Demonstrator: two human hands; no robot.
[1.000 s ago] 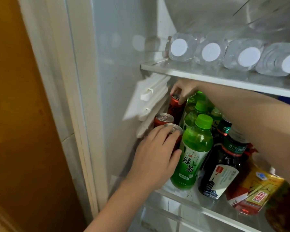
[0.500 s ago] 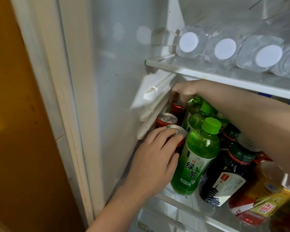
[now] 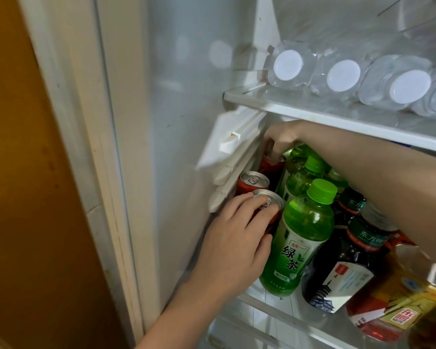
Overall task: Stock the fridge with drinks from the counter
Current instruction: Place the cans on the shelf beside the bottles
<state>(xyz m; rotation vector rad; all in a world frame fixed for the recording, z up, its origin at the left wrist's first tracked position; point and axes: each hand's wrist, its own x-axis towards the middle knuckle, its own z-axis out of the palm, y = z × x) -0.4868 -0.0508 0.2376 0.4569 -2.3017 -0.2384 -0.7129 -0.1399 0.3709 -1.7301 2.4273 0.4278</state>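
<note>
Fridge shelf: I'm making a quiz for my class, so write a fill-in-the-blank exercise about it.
The left hand grips the front can, beside a tea bottle with a ____ cap.
The right hand holds the rear can under a shelf of ____-capped water bottles.
Both cans have ____ bodies.
Missing: green; white; red.

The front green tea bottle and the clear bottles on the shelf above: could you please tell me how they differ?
The green tea bottle stands upright; the clear bottles lie on their sides. The green tea bottle has a green cap; the clear bottles, white caps. Both are capped.
</note>
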